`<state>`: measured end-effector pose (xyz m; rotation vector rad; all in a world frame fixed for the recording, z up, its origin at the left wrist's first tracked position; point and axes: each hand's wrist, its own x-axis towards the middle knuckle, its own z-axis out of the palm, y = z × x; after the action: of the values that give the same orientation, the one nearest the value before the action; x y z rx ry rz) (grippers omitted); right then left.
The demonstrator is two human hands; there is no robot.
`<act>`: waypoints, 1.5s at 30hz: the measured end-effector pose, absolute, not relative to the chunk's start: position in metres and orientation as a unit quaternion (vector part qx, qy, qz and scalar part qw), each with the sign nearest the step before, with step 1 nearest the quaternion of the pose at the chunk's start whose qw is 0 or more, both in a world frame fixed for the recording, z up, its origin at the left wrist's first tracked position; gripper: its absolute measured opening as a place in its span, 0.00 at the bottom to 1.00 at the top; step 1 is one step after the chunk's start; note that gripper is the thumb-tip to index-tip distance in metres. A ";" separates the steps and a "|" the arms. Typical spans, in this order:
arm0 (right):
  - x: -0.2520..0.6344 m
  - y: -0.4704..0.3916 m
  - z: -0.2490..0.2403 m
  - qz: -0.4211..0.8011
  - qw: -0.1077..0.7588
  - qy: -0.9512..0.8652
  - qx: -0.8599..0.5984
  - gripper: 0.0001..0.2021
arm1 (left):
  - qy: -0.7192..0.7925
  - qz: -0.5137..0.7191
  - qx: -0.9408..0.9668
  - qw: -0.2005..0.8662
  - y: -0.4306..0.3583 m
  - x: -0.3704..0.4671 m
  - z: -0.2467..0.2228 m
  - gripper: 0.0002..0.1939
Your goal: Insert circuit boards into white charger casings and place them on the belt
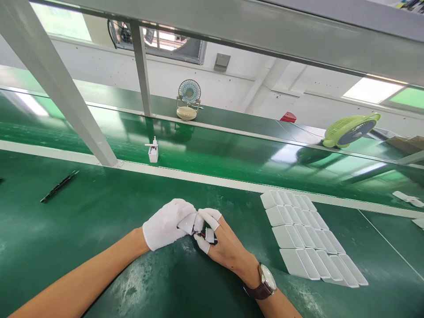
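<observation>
My left hand point(170, 224), in a white glove, is closed around a small white plastic housing point(187, 224). My right hand point(221, 236) wears white finger cots and a wristwatch. Its fingers pinch a small electronic assembly point(209, 235) with a black part, a white block and a bit of red wire. The two pieces meet between my fingertips; whether they are joined is hidden. To the right, rows of white plastic housings point(304, 234) lie side by side on the green table point(139, 282).
Black tweezers point(59, 186) lie at the left. A small white device point(153, 151) stands on the green conveyor belt point(212, 152) beyond the pale rail. A grey post point(66, 84) rises at left. Behind are a small fan point(188, 97) and a green fan point(351, 130).
</observation>
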<state>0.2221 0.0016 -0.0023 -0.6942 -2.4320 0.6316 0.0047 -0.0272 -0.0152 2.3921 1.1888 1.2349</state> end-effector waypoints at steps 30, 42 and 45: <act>0.222 0.002 0.003 0.291 0.264 -0.883 -0.256 0.29 | 0.393 0.427 0.812 0.066 -0.032 0.001 -0.018 0.16; 0.221 0.001 -0.009 0.186 0.309 -0.906 -0.222 0.31 | 0.411 0.457 0.785 0.078 -0.033 0.004 -0.017 0.20; 0.223 0.001 -0.004 0.229 0.295 -0.896 -0.239 0.32 | 0.451 0.441 0.766 0.122 -0.038 0.005 -0.029 0.27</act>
<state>0.2233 0.0007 -0.0035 -0.6361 -2.3847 0.6085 0.0048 -0.0375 -0.0287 2.2359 1.3166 1.2881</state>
